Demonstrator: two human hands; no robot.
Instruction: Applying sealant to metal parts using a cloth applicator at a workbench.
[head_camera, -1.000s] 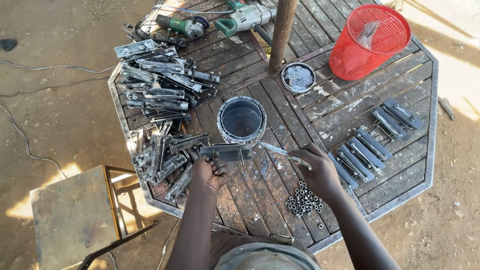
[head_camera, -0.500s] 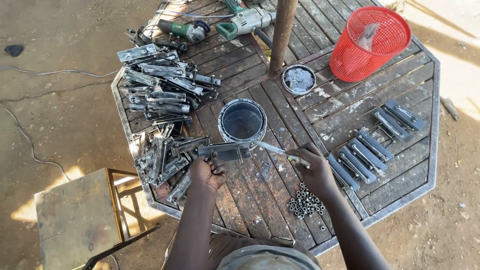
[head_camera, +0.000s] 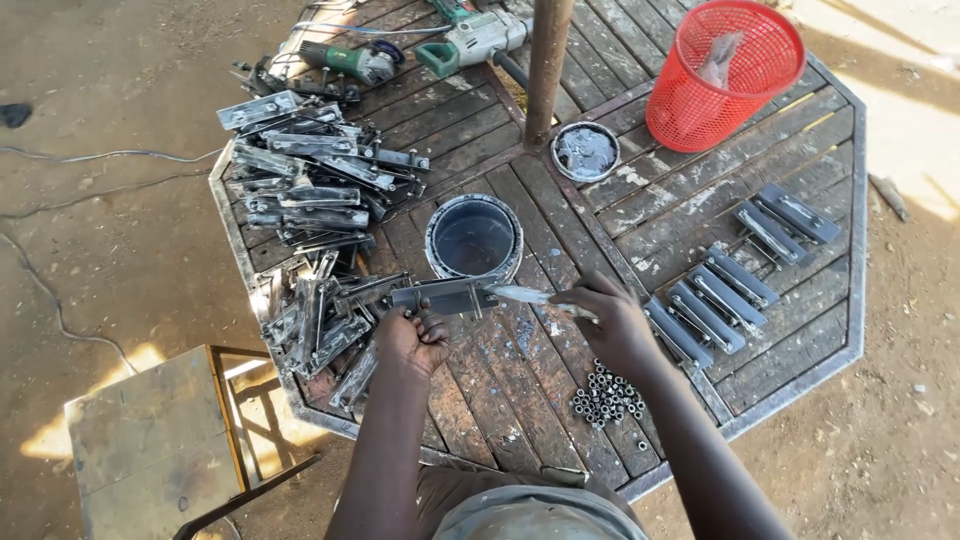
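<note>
Left hand, metal bracket, right hand's brush: unchanged.

Both forearms reach up from the bottom of the frame. Left hand is curled in a grip at centre; right hand is pinched closed, just right of centre.

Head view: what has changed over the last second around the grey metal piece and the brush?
Little changed. The left hand still holds the flat grey metal piece beside the round paint tin, and the right hand still has the paint-coated brush against its end. The right hand shifted only slightly. The pile of small metal nuts and the red mesh basket stayed put.
</note>
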